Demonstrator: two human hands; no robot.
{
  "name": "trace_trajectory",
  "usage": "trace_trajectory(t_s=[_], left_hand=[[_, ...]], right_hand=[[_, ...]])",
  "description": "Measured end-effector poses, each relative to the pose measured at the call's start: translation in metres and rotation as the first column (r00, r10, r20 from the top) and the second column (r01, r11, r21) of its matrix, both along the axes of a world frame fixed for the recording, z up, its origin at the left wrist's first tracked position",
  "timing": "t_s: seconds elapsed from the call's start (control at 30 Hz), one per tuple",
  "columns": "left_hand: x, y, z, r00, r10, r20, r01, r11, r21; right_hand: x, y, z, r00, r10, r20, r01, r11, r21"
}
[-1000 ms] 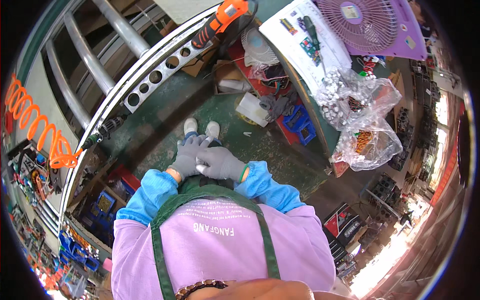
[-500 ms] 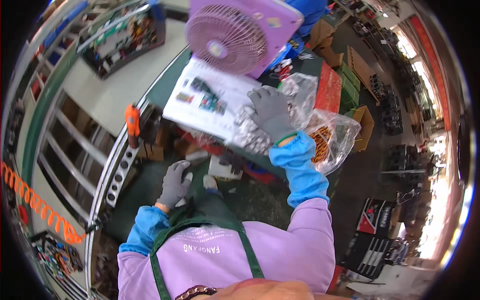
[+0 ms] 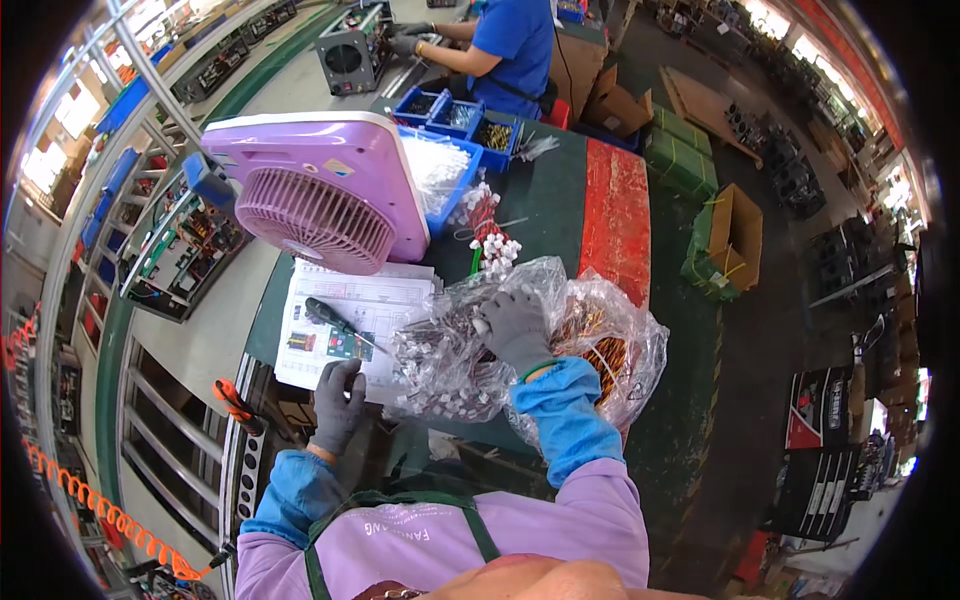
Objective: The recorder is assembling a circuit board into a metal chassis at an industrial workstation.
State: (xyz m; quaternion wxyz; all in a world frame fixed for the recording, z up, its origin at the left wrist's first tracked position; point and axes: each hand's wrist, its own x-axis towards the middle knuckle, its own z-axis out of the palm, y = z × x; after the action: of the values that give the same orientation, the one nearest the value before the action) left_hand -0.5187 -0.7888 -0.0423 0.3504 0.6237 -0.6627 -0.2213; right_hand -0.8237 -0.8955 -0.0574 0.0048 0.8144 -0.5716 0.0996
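My right hand (image 3: 515, 332), in a grey glove, rests on a clear plastic bag (image 3: 455, 385) full of wire leads with small white connectors. Its fingers curl into the bag; the fingertips are partly hidden. My left hand (image 3: 340, 408), also gloved, hovers by the near edge of the printed sheets (image 3: 385, 290), fingers apart and holding nothing. On the sheets lies a screwdriver (image 3: 328, 316) with a dark handle, its shaft pointing toward the bag. Against my right forearm sits a second clear bag (image 3: 640, 350) with orange and dark wires.
A purple fan (image 3: 320, 190) stands behind the sheets. Blue bins (image 3: 465, 115) of small parts and a bundle of red leads (image 3: 487, 225) lie beyond. An orange-handled tool (image 3: 235, 402) stands at the rail on the left. A co-worker (image 3: 515, 55) handles a metal-cased unit (image 3: 350, 60).
The view has lifted, bringing the co-worker and bins into sight. My left hand has come up toward the sheets' edge. My right hand stays at the bag, its fingers more curled.
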Motion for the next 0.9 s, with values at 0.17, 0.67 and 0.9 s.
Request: trace_trajectory(t_s=[0.17,0.67,0.9], left_hand=[[-0.044,-0.027,0.020,0.962,-0.200,0.186,0.232,0.958,-0.171],[-0.073,-0.048,0.034,0.921,-0.359,0.152,0.375,0.922,-0.096],[-0.068,-0.036,0.039,0.943,-0.311,0.117,0.323,0.941,-0.103]], right_hand=[[-0.002,-0.005,0.003,0.991,0.015,0.136,-0.011,1.000,-0.026],[-0.002,-0.009,-0.003,0.971,0.037,0.236,-0.019,0.997,-0.079],[-0.004,-0.008,-0.006,0.922,0.126,0.367,0.010,0.938,-0.348]])
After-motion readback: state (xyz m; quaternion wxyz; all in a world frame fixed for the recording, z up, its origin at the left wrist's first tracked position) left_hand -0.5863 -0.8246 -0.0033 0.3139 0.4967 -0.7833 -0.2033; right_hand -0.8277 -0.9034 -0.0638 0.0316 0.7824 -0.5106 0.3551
